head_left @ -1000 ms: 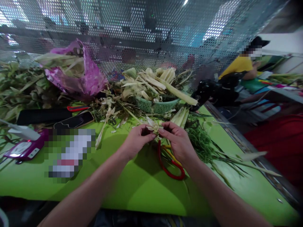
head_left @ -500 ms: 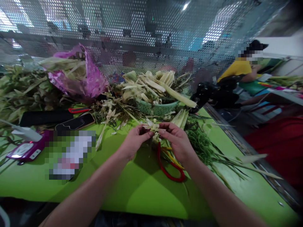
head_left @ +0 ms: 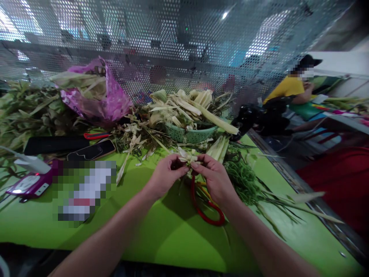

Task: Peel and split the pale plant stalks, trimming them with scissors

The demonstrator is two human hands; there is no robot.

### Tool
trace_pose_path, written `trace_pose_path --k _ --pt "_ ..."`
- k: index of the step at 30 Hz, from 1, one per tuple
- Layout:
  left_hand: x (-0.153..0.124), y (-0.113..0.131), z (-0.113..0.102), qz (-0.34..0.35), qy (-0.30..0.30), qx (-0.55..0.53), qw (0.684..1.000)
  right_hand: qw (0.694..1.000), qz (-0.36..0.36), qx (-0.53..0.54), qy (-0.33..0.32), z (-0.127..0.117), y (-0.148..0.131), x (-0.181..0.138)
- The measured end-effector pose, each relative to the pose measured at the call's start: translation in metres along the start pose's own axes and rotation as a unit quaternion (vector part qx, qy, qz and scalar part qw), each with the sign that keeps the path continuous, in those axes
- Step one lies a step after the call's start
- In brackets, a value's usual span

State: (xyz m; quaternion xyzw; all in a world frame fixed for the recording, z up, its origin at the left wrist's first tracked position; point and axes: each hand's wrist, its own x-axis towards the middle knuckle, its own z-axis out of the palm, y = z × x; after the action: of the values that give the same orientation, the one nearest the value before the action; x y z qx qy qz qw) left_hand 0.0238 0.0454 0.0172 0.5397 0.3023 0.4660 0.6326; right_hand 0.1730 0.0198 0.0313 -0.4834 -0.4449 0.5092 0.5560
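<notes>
Between my two hands is a small pale bundle of folded corn husk strips, held above the green table. My left hand pinches its left side with thumb and fingers. On the other side, my right hand grips it, the thumb pressed against the husk. Scissors with red and yellow handles lie on the table below my right hand; their blades are hidden. Just right of that hand sits a tangle of green strands.
Behind my hands stands a green basket heaped with dry husks. A pink plastic bag of husks, a red cutter, a phone and a purple power strip lie leftward. A person in yellow sits at far right.
The husk bundle has turned a little between my fingers, and its strips point differently. My hands stay in nearly the same place. The view has shifted slightly.
</notes>
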Motion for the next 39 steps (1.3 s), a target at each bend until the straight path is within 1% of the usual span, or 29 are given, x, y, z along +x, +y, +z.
trace_pose_path --k 4,8,11,14,18,21,22,24,26,28,30,32,35,39 --pt "0.0 -0.004 0.001 0.024 0.0 0.076 0.997 1.0 -0.013 0.008 -0.004 0.001 -0.003 -0.001" --pt "-0.001 -0.004 0.003 0.052 0.01 0.106 0.993 0.999 -0.004 0.033 -0.004 0.001 -0.003 -0.003" --pt "-0.002 -0.001 0.003 0.033 -0.005 0.088 0.996 0.999 -0.01 0.051 0.008 -0.001 -0.003 -0.001" --pt "-0.002 0.0 0.002 0.004 -0.023 0.057 0.998 0.997 -0.031 0.054 0.038 -0.004 -0.006 0.002" --pt "-0.002 -0.001 0.0 -0.019 -0.031 0.086 0.996 0.994 -0.064 0.055 0.071 -0.008 -0.01 0.005" --pt "-0.002 -0.001 0.0 -0.022 -0.057 0.099 0.993 0.992 -0.07 0.061 0.081 -0.01 -0.01 0.006" --pt "-0.002 0.0 0.0 -0.017 -0.058 0.108 0.992 0.992 -0.068 0.061 0.085 -0.01 -0.01 0.006" --pt "-0.003 0.002 0.001 0.0 -0.043 0.143 0.989 0.992 -0.068 0.056 0.087 -0.01 -0.009 0.006" --pt "-0.003 0.004 0.001 0.015 -0.031 0.174 0.984 0.994 -0.069 0.04 0.076 -0.009 -0.008 0.006" --pt "-0.002 0.005 0.001 0.016 -0.028 0.177 0.984 0.996 -0.069 0.02 0.058 -0.006 -0.007 0.004" --pt "-0.001 0.005 0.0 0.003 -0.016 0.147 0.989 0.997 -0.067 0.011 0.046 -0.001 -0.007 0.002" --pt "0.001 0.003 -0.002 -0.011 0.025 0.103 0.994 0.998 -0.061 0.003 0.032 0.002 -0.005 0.0" --pt "0.002 0.003 -0.005 -0.031 0.079 0.031 0.996 0.998 -0.035 -0.049 -0.003 0.003 -0.001 0.0" --pt "0.002 0.007 -0.006 -0.037 0.094 -0.018 0.995 0.992 -0.012 -0.114 -0.051 0.002 0.005 0.001"
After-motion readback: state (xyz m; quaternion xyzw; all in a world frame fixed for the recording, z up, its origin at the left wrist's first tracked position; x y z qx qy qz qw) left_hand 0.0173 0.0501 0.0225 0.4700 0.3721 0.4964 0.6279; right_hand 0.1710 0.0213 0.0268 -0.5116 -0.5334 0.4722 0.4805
